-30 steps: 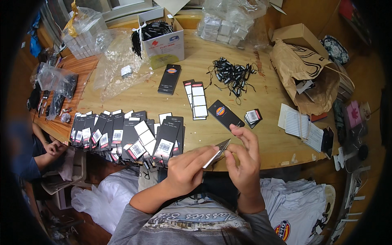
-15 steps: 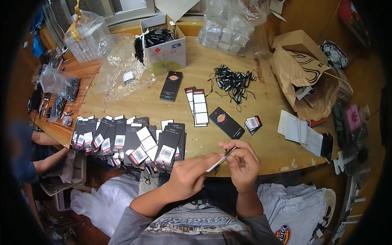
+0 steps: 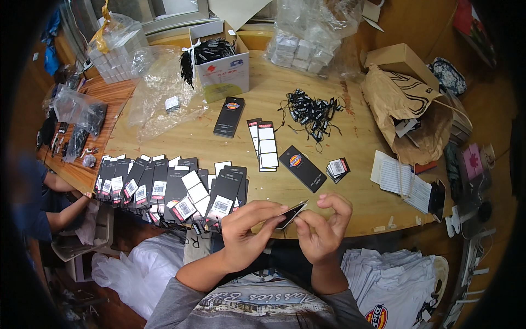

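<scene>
Just past the table's front edge, my left hand (image 3: pixel 247 233) grips a black-faced hang tag (image 3: pixel 290 215) with a pale edge, held between thumb and fingers. My right hand (image 3: pixel 322 234) pinches the tag's right end, one finger raised away from it. Much of the tag is hidden by my fingers. Beyond my hands lie a black hang tag (image 3: pixel 303 169) with a coloured logo and a small stack of barcode cards (image 3: pixel 337 168). White panelled cards (image 3: pixel 268 146) lie farther back. To my left, black hang tags with barcode stickers (image 3: pixel 221 205) spread in an overlapping row.
A pile of black tag strings (image 3: pixel 310 112) lies farther back, near a logo tag stack (image 3: pixel 229 117). Behind stand a box of strings (image 3: pixel 224 71) and a plastic bag of small boxes (image 3: pixel 301 46). A paper bag (image 3: pixel 405 115) sits right. Another person's arm (image 3: pixel 68 211) reaches in left.
The tag in my hands has turned so that its black face shows. My right hand has moved slightly left and lower, with a finger lifted. The other table items appear unmoved.
</scene>
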{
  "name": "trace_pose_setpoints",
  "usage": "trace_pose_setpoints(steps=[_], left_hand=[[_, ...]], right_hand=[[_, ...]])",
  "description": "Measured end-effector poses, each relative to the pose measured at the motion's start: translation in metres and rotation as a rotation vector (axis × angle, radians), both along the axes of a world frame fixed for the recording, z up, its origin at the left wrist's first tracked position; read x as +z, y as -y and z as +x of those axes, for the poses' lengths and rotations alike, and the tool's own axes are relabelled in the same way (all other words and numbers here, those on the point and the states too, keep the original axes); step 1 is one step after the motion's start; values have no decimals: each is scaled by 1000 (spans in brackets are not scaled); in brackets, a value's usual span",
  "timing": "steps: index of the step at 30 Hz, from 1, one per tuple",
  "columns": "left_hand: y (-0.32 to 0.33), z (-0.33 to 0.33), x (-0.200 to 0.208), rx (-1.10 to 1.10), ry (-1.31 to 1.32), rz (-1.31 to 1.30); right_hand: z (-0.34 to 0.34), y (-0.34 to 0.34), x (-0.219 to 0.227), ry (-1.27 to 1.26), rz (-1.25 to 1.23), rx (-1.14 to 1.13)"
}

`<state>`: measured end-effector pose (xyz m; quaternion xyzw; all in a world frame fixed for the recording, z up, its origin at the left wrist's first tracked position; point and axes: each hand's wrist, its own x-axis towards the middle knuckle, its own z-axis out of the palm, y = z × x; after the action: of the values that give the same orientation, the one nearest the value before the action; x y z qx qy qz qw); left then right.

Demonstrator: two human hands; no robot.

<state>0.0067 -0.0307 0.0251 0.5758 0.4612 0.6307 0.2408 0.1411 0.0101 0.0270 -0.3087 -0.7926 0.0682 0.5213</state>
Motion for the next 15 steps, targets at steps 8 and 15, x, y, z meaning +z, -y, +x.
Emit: trace_pose_setpoints(steps=[8, 15], left_hand=[[-1, -4, 4, 11, -319, 174], [-6, -15, 9, -161, -352, 108]], right_hand=[[0, 0, -2, 9, -2, -7], [0, -2, -5, -56, -83, 84]])
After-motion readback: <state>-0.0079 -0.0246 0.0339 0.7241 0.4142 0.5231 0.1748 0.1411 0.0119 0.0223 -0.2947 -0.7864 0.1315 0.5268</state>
